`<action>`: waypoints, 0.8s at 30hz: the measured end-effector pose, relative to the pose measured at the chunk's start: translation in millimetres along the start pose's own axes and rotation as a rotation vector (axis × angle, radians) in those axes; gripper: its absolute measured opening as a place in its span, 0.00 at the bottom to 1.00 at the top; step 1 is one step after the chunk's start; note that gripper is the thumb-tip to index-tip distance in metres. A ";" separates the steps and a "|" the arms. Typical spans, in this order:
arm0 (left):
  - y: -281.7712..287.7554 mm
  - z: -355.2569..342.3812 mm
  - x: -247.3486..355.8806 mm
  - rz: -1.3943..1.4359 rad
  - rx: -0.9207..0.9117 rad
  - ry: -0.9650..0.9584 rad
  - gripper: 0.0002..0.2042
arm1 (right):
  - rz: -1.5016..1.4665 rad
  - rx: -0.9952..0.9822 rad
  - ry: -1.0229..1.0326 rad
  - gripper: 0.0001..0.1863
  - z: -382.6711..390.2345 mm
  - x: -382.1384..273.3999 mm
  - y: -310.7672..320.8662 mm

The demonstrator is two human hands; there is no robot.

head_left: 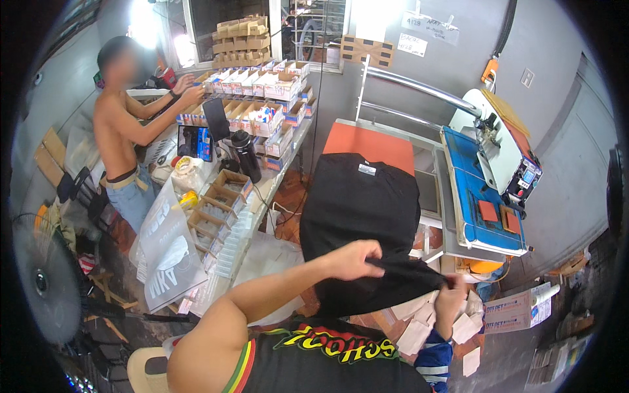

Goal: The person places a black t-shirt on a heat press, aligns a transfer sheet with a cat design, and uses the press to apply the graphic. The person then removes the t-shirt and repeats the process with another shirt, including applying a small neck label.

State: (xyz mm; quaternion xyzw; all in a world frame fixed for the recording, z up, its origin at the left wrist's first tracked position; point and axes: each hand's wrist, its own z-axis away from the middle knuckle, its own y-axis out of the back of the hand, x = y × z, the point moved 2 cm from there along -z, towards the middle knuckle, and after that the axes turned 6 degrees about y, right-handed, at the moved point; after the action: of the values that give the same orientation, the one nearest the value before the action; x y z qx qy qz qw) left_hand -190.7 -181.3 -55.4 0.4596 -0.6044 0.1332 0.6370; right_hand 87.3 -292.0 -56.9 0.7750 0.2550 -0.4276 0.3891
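A black T-shirt (357, 209) lies spread over an orange-red pad (373, 141), its neck with a white label at the far end. My right hand (451, 302) grips the shirt's near right edge, pulling the cloth out taut to the side. Over the near part of the shirt, my left hand (359, 259) has its fingers bent and its thumb apart from them. Dark cloth shows in that gap, and I see none of it pinched there.
A heat press (508, 150) with a blue-edged bed (458, 196) stands at right. On the left table (246, 229) are cardboard bins (213, 213), a black tumbler (245, 156) and printed film (167, 252). A co-worker (124, 111) stands behind it. Paper pieces (414, 334) lie below my right hand.
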 end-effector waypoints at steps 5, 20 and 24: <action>-38.1 -83.8 119.5 -0.367 -0.067 0.222 0.12 | -0.194 -0.030 0.274 0.04 46.4 -36.9 -49.7; 82.5 118.2 213.8 -0.211 0.292 -0.420 0.14 | -0.342 -0.211 0.193 0.12 -15.8 -108.1 -22.9; 70.3 149.1 181.1 -0.219 -0.214 -0.324 0.13 | -0.333 -0.182 0.261 0.12 -32.9 -143.2 -17.0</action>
State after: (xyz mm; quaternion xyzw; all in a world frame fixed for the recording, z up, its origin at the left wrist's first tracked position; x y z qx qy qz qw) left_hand -295.9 -324.3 113.3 0.4677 -0.6561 -0.0770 0.5873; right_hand 18.0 -264.3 70.8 0.7327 0.4651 -0.3571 0.3453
